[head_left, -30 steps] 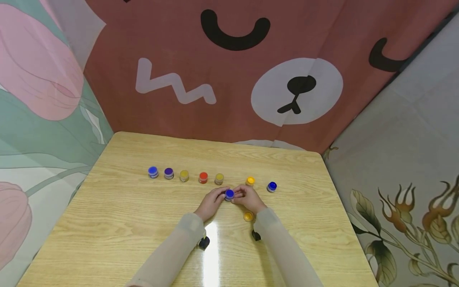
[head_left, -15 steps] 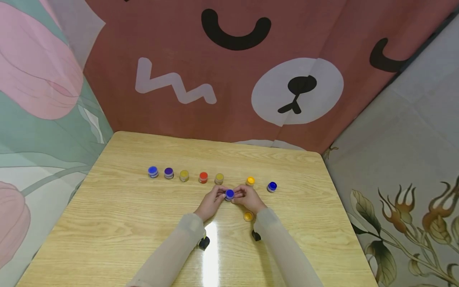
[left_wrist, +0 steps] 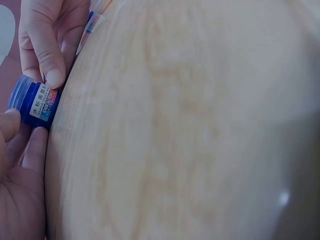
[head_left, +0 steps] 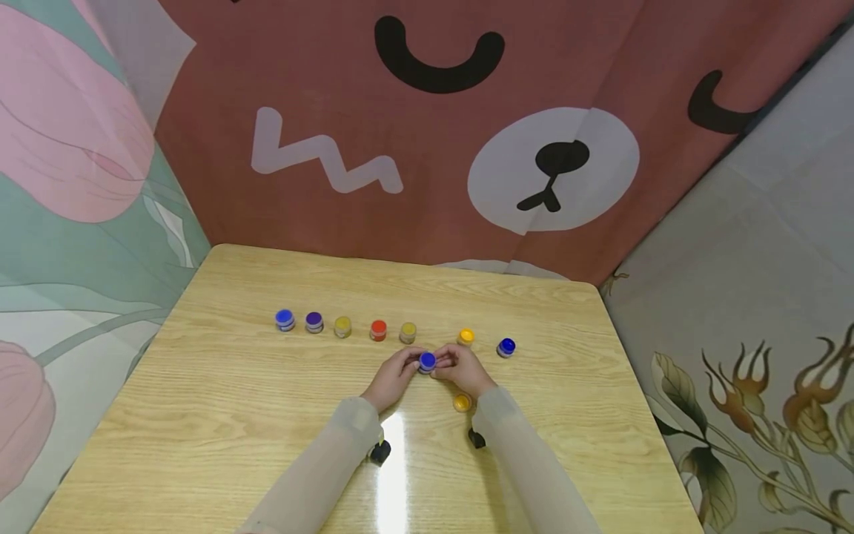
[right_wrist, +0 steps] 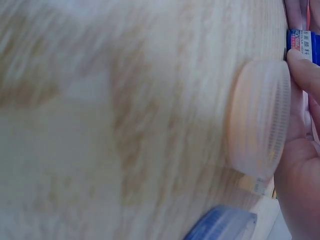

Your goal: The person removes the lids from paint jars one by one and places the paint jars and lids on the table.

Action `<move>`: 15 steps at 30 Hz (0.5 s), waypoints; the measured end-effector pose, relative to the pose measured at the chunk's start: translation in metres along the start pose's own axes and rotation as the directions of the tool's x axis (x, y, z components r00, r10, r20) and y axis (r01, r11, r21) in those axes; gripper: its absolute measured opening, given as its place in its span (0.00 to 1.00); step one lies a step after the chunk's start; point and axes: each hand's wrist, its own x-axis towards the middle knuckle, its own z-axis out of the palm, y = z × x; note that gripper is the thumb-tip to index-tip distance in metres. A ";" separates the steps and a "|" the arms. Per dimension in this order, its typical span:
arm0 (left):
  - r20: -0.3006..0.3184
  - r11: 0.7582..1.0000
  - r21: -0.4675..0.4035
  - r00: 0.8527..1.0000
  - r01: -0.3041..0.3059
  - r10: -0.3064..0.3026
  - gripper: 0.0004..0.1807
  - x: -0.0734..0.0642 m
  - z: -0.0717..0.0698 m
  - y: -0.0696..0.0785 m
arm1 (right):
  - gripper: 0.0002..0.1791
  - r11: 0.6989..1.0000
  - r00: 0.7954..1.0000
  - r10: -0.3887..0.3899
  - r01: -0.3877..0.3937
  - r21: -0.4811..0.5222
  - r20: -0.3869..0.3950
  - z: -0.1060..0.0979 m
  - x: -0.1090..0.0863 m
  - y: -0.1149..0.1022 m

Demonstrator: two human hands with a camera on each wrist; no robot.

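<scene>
A small blue paint jar (head_left: pixel 427 362) with a label and a clear-edged lid stands on the table between the two hands. My left hand (head_left: pixel 394 376) grips it from the left; in the left wrist view its thumb lies at the lid (left_wrist: pixel 19 92). From the other side my right hand (head_left: pixel 467 371) holds the jar, its thumb on the labelled body (left_wrist: pixel 42 102). A ridged orange-tinted lid (right_wrist: pixel 260 120) lies on the table beside the right wrist. Just past the right hand is an orange paint jar (head_left: pixel 465 337), partly hidden.
Paint jars form a row at the back: light blue (head_left: pixel 285 320), purple (head_left: pixel 314 322), ochre (head_left: pixel 342 327), red (head_left: pixel 378 331) and another ochre (head_left: pixel 408 333). A dark blue jar (head_left: pixel 506 348) stands to the right. Patterned cloths hang around the wooden table (head_left: pixel 220 415).
The left fingers shift slightly around the blue paint jar. The jar, the right hand and everything else stay in place.
</scene>
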 end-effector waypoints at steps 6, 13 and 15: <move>-0.011 0.996 -0.085 1.000 -0.013 0.012 0.15 0.000 0.002 0.000 | 0.14 1.000 1.000 -0.002 0.002 -0.007 0.002 -0.001 0.000 0.000; -0.001 0.998 0.052 0.999 -0.033 0.033 0.21 -0.002 0.000 0.002 | 0.14 1.000 1.000 -0.006 0.006 -0.029 0.001 -0.001 -0.001 -0.001; -0.004 0.997 0.076 1.000 -0.024 0.024 0.20 -0.002 -0.001 0.003 | 0.14 1.000 1.000 -0.004 0.004 -0.027 0.001 -0.001 -0.001 -0.001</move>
